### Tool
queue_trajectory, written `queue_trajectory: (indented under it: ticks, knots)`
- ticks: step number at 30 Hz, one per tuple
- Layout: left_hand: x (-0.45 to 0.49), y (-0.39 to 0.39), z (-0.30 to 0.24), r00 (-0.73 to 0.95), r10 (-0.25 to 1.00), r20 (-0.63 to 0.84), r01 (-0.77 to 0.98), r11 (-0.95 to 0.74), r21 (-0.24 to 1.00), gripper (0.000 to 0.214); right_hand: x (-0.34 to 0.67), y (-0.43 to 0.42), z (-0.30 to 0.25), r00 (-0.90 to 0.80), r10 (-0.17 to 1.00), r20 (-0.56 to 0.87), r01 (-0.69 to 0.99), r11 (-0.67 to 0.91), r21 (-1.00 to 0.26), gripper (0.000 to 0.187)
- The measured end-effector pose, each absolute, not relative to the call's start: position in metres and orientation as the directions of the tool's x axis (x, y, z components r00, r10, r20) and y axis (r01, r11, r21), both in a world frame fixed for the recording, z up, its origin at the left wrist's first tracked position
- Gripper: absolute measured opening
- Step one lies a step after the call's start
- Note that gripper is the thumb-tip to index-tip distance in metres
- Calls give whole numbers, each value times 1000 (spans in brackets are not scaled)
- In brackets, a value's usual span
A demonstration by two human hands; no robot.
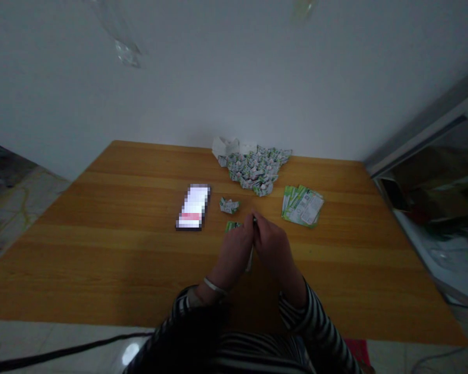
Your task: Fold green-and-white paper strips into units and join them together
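The left hand and right hand pinch closed on a paper strip — hold it snug and go slow.

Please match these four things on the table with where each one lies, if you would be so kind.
Things:
1. Smartphone
2. Fanned stack of green printed cards
3. Heap of folded green-and-white paper pieces
4. Single folded paper piece

Places:
A. Near the far edge of the wooden table
B. To the right of the right hand
C. Just beyond the left hand
D. Furthest left of these, with its screen lit

Pairs: 1-D, 2-B, 3-A, 4-C
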State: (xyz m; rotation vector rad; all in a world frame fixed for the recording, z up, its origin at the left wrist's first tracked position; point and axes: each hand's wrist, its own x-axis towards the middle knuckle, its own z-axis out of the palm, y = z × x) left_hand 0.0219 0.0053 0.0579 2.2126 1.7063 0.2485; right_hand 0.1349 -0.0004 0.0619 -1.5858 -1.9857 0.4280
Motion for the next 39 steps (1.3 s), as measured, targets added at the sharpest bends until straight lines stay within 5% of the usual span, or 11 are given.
queue_trajectory:
  ticks: [7,11,15,20,26,30,33,39]
  knots:
    - [23,12,46,228,970,80,785,-232,575,50,138,1,50,-26,950,311,673,247,-697,46]
    - [20,7,50,166,975,147,452,-208,868,52,140,-3,40,74,849,523,588,386,-711,35]
    - [17,5,62,148,989,21,17,-24,1000,44,138,-9,38,209,821,531,414,418,-809,23]
    - [14,6,71,189,958,-214,-312,265,913,45,139,-6,47,198,879,434,315,362,-877,23]
    - [12,10,67,82,970,-230,-350,244,905,38,142,-7,58,-2,940,340,225,332,-916,31]
    - [14,11,65,-63,987,-149,-228,131,965,27,139,-10,58,25,981,191,41,189,-981,42]
    - [18,10,63,-133,988,-83,-137,64,989,19,134,-8,59,111,984,136,89,126,-988,32]
    - [21,10,62,-77,996,-42,-257,21,966,16,129,-2,54,93,994,53,34,50,-998,26]
